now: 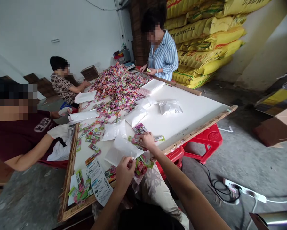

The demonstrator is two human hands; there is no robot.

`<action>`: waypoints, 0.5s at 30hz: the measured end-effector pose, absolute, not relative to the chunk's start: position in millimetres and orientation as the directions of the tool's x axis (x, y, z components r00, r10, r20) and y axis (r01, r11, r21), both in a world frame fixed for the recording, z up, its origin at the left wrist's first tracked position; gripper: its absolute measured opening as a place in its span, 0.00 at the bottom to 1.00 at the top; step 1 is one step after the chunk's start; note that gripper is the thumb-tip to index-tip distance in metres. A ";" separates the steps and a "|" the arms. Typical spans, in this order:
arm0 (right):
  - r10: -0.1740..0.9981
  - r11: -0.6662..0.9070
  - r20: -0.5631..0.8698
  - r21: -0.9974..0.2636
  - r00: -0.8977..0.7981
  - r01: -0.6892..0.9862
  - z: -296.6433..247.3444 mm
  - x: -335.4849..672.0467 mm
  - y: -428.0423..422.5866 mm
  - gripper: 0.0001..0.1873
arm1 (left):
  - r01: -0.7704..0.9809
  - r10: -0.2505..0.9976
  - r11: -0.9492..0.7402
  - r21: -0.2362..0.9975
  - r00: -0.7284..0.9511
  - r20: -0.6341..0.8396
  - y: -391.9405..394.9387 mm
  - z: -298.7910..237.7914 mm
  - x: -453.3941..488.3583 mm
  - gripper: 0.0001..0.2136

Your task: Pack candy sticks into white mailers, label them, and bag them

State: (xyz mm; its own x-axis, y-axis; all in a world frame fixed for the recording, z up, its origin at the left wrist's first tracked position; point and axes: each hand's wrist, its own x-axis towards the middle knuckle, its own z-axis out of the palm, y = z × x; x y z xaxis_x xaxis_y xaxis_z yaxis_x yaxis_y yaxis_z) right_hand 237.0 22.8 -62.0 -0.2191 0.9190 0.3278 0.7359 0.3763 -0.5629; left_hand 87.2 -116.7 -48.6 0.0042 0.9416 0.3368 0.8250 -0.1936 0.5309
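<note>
My left hand is closed at the near edge of a white mailing bag, fingers curled. Under and beside that hand lie small pink and green printed packets, with a clear plastic edge around some of them. My right hand reaches past the bag, fingers bent down onto more small packets; its fingertips are partly hidden. Another packet lies just right of that hand, and a purple group of packets lies just beyond it. A filled white bag rests farther off.
A large heap of packets covers the table's far part. More filled bags lie on the white tabletop, and printed label sheets near my left. Three other people sit or stand around the wood-edged table. Red stools stand at right.
</note>
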 end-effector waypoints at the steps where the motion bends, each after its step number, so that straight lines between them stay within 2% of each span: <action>1: 0.919 0.372 0.339 -0.571 -0.202 0.732 -60.3 243.6 20.8 0.10 | 0.822 0.938 -0.196 0.535 -0.002 0.347 -117.5 -48.7 87.4 0.07; 5: 0.918 0.354 0.375 -0.636 -0.126 0.686 -49.4 295.2 -14.5 0.10 | 0.792 0.917 -0.226 0.567 -0.024 0.399 -119.6 -50.0 88.2 0.06; 8: 0.931 0.362 0.278 -0.790 -0.237 0.495 -47.6 328.4 -59.8 0.09 | 0.772 0.906 -0.252 0.583 -0.025 0.424 -119.3 -51.1 88.4 0.06; 10: 0.923 0.331 0.200 -0.850 -0.330 0.410 -53.4 331.4 -85.6 0.09 | 0.767 0.900 -0.267 0.583 -0.018 0.436 -119.0 -52.2 88.5 0.06; 12: 0.945 0.277 0.149 -0.838 -0.290 0.471 -62.4 316.1 -99.0 0.09 | 0.775 0.896 -0.283 0.565 0.004 0.443 -118.8 -53.5 89.2 0.07; 15: 0.982 0.189 0.140 -0.763 -0.127 0.618 -73.0 272.8 -95.1 0.09 | 0.807 0.893 -0.318 0.498 0.079 0.442 -117.5 -55.0 92.0 0.09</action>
State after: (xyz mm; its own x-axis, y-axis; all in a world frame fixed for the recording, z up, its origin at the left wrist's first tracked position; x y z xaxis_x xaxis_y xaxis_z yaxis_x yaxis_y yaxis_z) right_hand 272.8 -95.1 -73.0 -0.1273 0.9819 0.1403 0.6183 0.1892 -0.7629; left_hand 92.0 -117.5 -55.0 0.0787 0.8935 0.4422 0.8070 -0.3175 0.4979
